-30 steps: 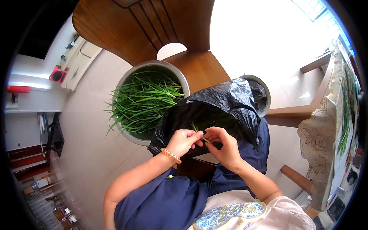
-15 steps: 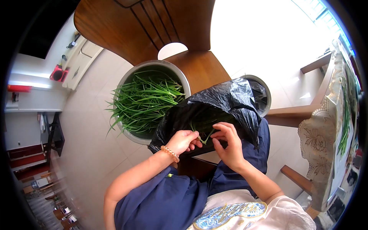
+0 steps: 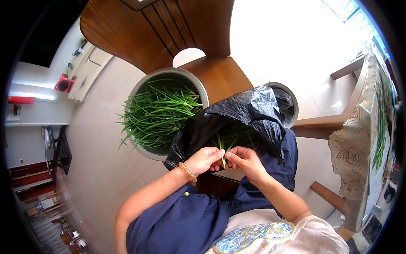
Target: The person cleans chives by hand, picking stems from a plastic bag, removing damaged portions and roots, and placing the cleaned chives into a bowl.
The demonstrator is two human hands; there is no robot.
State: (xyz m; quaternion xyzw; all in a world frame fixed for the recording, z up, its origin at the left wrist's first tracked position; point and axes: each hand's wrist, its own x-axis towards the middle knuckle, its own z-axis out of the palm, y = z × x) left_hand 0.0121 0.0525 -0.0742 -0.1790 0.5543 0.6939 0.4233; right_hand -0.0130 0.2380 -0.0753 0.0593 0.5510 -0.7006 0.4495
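Observation:
My left hand (image 3: pixel 206 160), with a beaded bracelet at the wrist, pinches a thin green stalk (image 3: pixel 223 160) at the near edge of the black plastic bag (image 3: pixel 259 108). Close beside it, my right hand (image 3: pixel 245 161) is closed, thumb and forefinger pinching the same stalk. More green stalks show dimly inside the open bag, which rests on my lap. Long green leafy stalks (image 3: pixel 163 112) fill the metal bowl (image 3: pixel 202 86) to the left of the bag; some hang over its rim.
A wooden chair (image 3: pixel 220 76) stands ahead, behind the bowl. Right of the bag is a bin (image 3: pixel 294 106) with a black liner. A table with a lace cloth (image 3: pixel 349 152) stands at the right, green stalks (image 3: pixel 382 139) on it. At the left is a pale cabinet (image 3: pixel 89 70).
My right hand was open and apart from the stalk half a second ago; it has moved left and down and closed on it beside my left hand. The bowl has not moved.

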